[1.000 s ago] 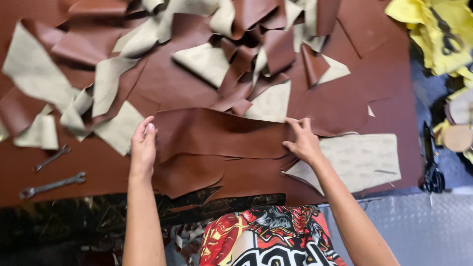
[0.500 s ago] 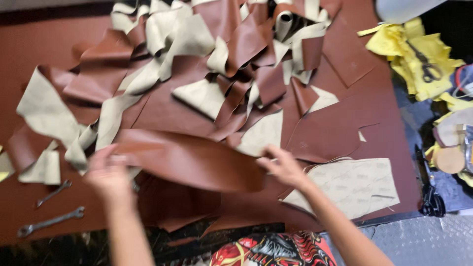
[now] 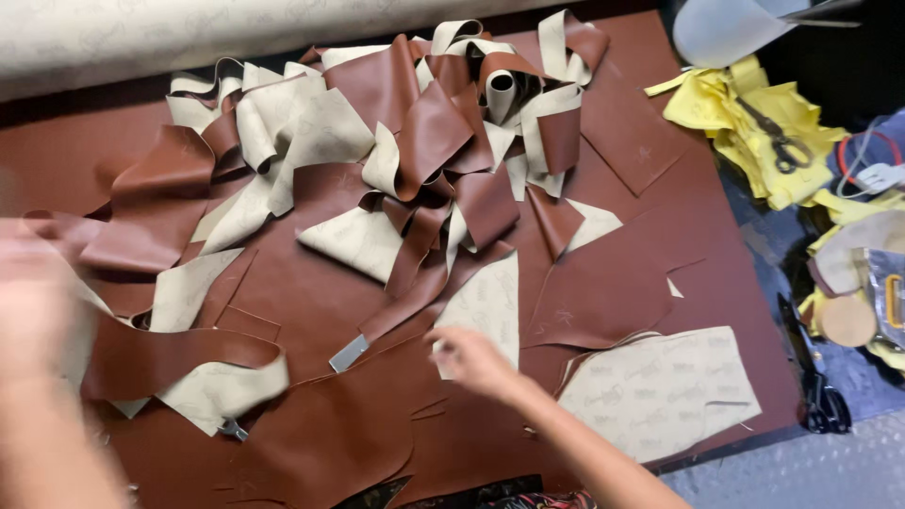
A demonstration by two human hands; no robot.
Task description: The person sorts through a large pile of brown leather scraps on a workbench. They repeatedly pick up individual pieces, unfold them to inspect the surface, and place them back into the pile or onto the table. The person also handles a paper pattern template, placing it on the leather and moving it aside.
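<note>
My right hand (image 3: 468, 358) lies low on the big brown leather sheet (image 3: 622, 283), fingers pointing left at the edge of a beige-backed scrap (image 3: 490, 306). It holds nothing that I can see. My left hand (image 3: 28, 302) is a blur at the far left, beside a long folded brown strip (image 3: 179, 353) that lies with its beige underside showing. Whether that hand grips the strip is lost in the blur. A heap of brown and beige leather offcuts (image 3: 415, 151) covers the middle and back of the sheet.
A large beige cut panel (image 3: 660, 391) lies at the front right. Metal tool ends (image 3: 349, 353) poke out from under scraps. Right of the table are yellow cloth (image 3: 754, 123) with scissors (image 3: 778, 141), black shears (image 3: 815, 386) and a round disc (image 3: 848, 320). A pale roll (image 3: 189, 38) runs along the back.
The folded brown piece that both hands held in front has been swept to the left. My left hand moved fast to the left edge; my right hand let go and stayed near the middle.
</note>
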